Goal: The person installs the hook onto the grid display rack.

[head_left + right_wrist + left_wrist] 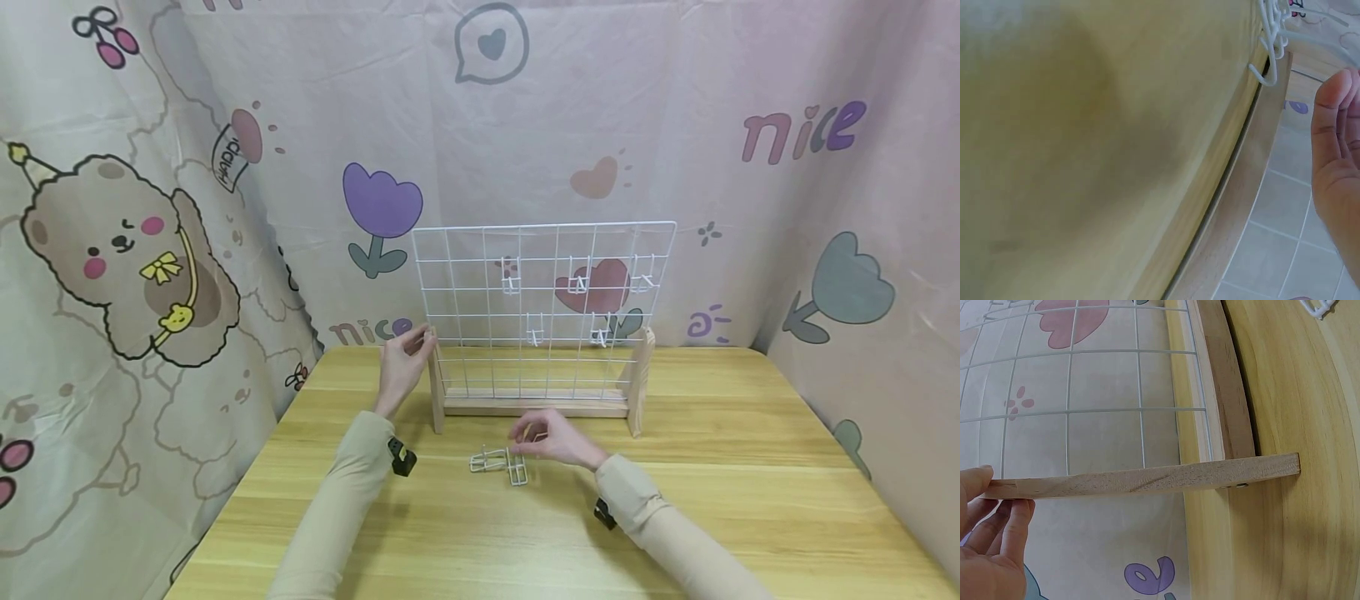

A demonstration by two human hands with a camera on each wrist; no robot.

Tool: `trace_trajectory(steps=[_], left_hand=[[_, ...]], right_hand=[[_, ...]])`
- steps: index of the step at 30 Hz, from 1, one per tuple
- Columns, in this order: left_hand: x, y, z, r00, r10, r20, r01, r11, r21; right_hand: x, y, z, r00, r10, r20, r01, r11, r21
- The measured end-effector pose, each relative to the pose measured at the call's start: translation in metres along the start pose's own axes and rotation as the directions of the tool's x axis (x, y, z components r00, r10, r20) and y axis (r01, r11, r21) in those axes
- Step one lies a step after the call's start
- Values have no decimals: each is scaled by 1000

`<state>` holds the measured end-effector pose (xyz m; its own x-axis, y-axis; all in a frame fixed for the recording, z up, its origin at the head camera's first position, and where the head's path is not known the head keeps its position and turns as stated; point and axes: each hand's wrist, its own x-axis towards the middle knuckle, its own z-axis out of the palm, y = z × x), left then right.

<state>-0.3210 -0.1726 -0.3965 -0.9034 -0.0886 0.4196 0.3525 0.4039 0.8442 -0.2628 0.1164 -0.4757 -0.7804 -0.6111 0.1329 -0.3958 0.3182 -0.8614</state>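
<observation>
A white wire grid panel [538, 292] stands upright in a wooden stand. My left hand [402, 365] pinches the top of the stand's left wooden post [1147, 478], thumb on one side and fingers on the other. My right hand [558, 437] is just over the white wire hooks lying on the table, in front of the stand's base. Its thumb and index finger look apart, close to the nearer hook [517, 469]. Another hook [487, 460] lies to the left. In the right wrist view, hook wire [1267, 44] runs towards the right fingertips; contact is unclear.
Several white hooks, including one at the upper left [511, 284], hang on the grid. The stand's right post [640, 383] and bottom bar [536, 408] rest on the wooden table [450, 533]. A printed curtain [300, 208] surrounds the table's back and sides.
</observation>
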Motion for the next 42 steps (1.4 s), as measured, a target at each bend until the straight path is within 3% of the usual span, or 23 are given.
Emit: trace_trajectory(steps=[9, 16, 24, 32, 42], left_hand=[[0, 0, 0, 1000, -1, -3, 1, 1000, 0], [0, -1, 0, 1000, -3, -5, 3, 1000, -5], [0, 0, 0, 1000, -1, -2, 1, 1000, -15], [0, 0, 0, 1000, -3, 0, 3, 1000, -24], [0, -1, 0, 1000, 5, -4, -5, 1000, -26]], right_hand=[[-1, 3, 3, 1000, -23, -16, 23, 1000, -22], [-3, 5, -2, 999, -4, -36, 4, 1000, -6], [-5, 7, -8, 995, 36, -90, -43, 996, -78], [-5, 10, -6, 974, 119, -190, -135, 988, -75], [-6, 10, 0, 949, 289, -127, -301, 949, -89]])
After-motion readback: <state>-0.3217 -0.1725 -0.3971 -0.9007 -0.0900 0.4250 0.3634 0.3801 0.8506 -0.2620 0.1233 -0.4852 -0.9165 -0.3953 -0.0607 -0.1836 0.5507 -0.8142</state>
